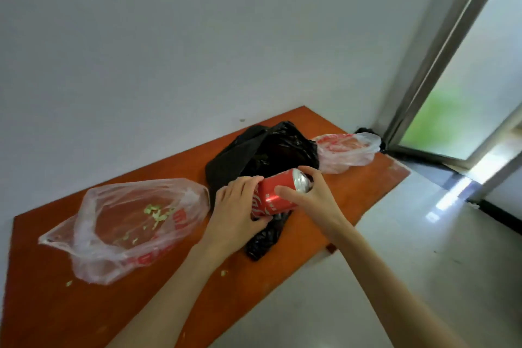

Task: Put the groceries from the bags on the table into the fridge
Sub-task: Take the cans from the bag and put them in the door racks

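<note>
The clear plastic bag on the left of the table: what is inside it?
Inside the clear plastic bag with red print only small green scraps show, loose on its bottom against the orange wooden table. Its crumpled folds may cover more.

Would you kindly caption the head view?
Both hands, left and right, hold a red can over a black bag.

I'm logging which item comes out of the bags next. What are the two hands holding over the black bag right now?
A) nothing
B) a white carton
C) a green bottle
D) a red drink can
D: the left hand and the right hand both grip a red drink can, tilted on its side above the black bag.
</note>
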